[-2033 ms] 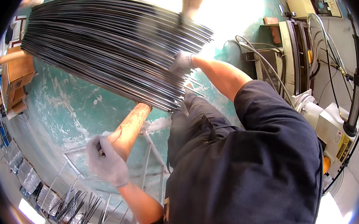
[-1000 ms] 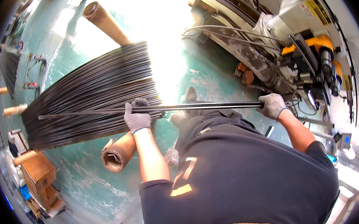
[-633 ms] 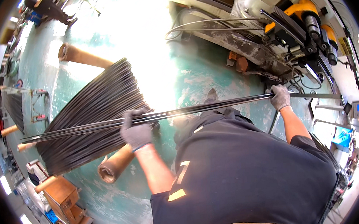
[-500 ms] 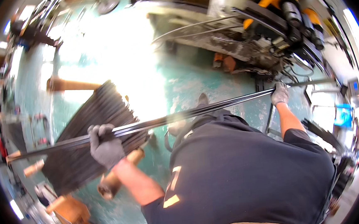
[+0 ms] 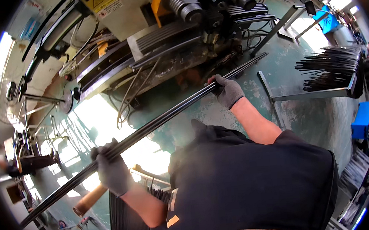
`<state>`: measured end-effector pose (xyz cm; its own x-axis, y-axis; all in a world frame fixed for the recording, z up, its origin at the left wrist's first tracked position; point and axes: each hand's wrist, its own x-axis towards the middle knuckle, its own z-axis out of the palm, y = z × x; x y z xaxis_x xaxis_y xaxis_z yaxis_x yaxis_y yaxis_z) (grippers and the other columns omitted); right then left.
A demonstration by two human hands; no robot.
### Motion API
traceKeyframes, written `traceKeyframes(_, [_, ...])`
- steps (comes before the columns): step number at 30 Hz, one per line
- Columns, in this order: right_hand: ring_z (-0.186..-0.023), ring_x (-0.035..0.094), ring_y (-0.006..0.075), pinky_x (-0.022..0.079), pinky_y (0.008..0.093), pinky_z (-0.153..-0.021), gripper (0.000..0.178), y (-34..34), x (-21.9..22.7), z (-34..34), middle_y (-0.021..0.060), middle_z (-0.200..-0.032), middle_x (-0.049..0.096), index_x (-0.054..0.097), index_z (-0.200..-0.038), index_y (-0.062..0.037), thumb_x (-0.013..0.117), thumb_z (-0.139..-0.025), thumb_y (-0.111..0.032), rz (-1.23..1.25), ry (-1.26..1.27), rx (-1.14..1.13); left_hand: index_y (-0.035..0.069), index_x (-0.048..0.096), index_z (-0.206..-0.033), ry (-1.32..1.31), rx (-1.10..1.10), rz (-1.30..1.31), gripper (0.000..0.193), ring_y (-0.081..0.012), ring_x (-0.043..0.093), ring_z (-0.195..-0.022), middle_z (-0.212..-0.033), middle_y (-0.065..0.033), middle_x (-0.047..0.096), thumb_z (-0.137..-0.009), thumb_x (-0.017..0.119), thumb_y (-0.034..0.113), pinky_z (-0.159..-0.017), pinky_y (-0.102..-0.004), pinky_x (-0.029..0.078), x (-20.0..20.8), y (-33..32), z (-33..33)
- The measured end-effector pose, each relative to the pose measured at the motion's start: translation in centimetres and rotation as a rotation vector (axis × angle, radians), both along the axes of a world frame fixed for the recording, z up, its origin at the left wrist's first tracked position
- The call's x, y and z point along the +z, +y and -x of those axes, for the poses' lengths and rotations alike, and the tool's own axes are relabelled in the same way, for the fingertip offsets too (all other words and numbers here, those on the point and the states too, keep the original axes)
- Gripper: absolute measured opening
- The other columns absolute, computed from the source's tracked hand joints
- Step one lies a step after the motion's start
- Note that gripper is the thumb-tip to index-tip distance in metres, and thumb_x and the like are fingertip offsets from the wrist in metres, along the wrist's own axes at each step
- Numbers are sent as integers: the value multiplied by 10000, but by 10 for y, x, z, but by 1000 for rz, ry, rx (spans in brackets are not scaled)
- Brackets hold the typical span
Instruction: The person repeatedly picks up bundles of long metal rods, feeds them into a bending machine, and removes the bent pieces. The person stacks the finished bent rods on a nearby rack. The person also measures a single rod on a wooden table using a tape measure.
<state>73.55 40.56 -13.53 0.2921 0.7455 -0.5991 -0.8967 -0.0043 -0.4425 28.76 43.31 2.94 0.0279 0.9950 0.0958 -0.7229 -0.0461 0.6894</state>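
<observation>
A bundle of long, thin dark metal bars [image 5: 159,121] runs slantwise in front of me, from the lower left up to the right. My left hand [image 5: 112,171], in a grey glove, is closed around the bundle left of the middle. Closer to its right end, my right hand [image 5: 228,91], gloved too, grips the same bars. How many bars there are I cannot tell. Below my left forearm, partly hidden by it and my body, lies a stack of similar dark bars [image 5: 125,221].
Ahead stands a large machine with a metal bed [image 5: 143,75] and ridged black cylinders [image 5: 185,8]. On the right, a metal rack [image 5: 311,94] carries many dark bars [image 5: 331,66]. A brown cardboard tube [image 5: 89,200] lies at lower left. Sunlight falls on the green floor [image 5: 296,120].
I have turned to the right with the bars, so the machine is now straight ahead. The stack of bars has shifted toward the bottom of view. Both hands keep their hold.
</observation>
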Motion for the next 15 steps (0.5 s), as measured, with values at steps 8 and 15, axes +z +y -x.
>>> traceKeyframes(8, [-885, 700, 290, 624, 432, -836, 166, 50, 57, -84, 106, -947, 694, 647, -1040, 17, 693, -1033, -143, 78, -222, -445, -109, 530, -1439, -75, -184, -69, 407, -330, 569, -1345, -1414, -222, 619, -1071, 501, 62, -1261, -540, 341, 6, 116, 96])
traceKeyframes(15, [-960, 728, 357, 622, 497, -841, 135, 92, 94, -65, 193, -1048, 724, 654, -1109, 43, 619, -1054, -76, -185, -258, -383, -100, 642, -1218, 87, -113, 139, 314, -258, 673, -1133, -1158, -179, 718, -1129, 516, 173, -1143, -452, 513, -49, 198, 59])
